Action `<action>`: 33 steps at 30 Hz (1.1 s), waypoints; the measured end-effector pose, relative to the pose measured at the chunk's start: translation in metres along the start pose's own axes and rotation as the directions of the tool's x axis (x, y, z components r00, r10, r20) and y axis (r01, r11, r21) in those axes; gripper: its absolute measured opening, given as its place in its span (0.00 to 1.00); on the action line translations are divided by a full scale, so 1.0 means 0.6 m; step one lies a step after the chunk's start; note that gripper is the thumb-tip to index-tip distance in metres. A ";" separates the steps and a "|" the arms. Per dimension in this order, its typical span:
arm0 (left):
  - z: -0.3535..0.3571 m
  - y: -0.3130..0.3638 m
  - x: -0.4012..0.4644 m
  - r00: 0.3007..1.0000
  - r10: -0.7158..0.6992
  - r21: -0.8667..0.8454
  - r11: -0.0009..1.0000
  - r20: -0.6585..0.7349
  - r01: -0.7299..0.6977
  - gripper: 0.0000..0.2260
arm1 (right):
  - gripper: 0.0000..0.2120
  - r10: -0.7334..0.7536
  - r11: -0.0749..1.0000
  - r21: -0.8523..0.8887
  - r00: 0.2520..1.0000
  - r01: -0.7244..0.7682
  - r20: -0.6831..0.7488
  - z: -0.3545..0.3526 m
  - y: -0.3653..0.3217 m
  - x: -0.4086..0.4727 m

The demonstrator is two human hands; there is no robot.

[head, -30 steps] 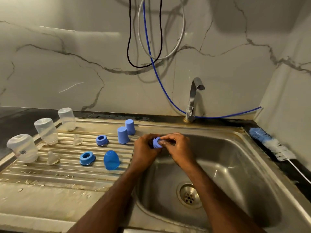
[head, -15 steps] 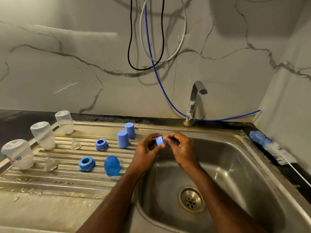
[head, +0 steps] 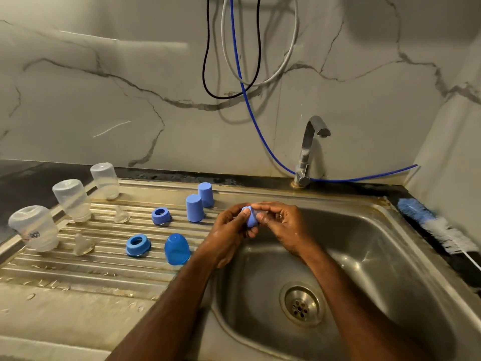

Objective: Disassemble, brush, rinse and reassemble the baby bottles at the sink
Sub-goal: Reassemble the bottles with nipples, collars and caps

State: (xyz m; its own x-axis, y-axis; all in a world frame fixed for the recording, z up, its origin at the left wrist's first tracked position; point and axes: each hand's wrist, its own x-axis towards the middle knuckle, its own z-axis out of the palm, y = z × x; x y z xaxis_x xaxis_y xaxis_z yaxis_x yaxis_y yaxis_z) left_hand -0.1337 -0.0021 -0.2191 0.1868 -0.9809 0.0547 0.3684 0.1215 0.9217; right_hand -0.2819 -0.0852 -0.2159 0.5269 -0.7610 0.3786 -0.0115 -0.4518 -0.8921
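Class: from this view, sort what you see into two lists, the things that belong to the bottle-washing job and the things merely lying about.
Job: three upturned bottles, two teats, two rings, three caps, blue part held by left hand and right hand, brush, tap, sink.

Lying about: hanging cables.

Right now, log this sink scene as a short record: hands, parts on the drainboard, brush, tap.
left hand: grips the blue ring from the left
right hand: pinches the same ring from the right, above the sink basin
bottles: three clear bodies, upside down along the drainboard's left edge
teats: two clear ones on the ribs
loose rings: two blue, on the drainboard
caps: three blue, mouths down
bottle brush: lying on the counter right of the basin
tap: no water seen running
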 end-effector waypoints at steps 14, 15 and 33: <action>0.011 -0.024 0.006 0.978 0.124 0.207 0.974 -0.167 -0.088 0.12 | 0.07 -0.332 0.828 -0.499 0.941 0.258 -0.064 0.012 -0.021 -0.005; 0.012 -0.024 0.006 0.975 0.124 0.198 0.976 -0.182 -0.087 0.12 | 0.07 -0.354 0.814 -0.512 0.933 0.273 -0.066 0.014 -0.020 -0.004; 0.004 0.004 -0.006 0.998 0.057 -0.056 0.997 -0.040 -0.059 0.20 | 0.14 0.081 0.996 -0.033 0.992 -0.084 -0.093 0.004 -0.016 -0.008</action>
State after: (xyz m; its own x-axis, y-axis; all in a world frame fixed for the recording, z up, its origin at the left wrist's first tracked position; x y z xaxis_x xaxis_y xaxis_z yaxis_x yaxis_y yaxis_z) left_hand -0.1356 0.0014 -0.2165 0.2435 -0.9655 0.0918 0.4073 0.1877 0.8938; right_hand -0.2823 -0.0765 -0.2097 0.4431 -0.8350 0.3263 -0.0838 -0.4009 -0.9123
